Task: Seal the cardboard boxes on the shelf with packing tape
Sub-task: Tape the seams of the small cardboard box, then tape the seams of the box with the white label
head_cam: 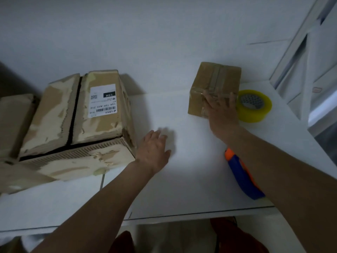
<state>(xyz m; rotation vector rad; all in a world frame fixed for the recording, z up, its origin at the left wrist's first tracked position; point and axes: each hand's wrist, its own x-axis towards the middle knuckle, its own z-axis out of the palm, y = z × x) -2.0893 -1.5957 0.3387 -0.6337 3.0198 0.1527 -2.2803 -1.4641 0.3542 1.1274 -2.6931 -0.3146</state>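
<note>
Right of centre, the right hand (221, 111) presses straight fingers on the small taped cardboard box (215, 84) (yellow tape roll (254, 105) just beside). The left hand (155, 150), fingers relaxed, seemingly rests on the white shelf (191, 179) beside the large unsealed box (78, 121).

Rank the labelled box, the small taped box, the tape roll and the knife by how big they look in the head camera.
1. labelled box
2. small taped box
3. knife and tape roll: look similar, and the knife is nearer and partly hidden, so unranked.
</note>
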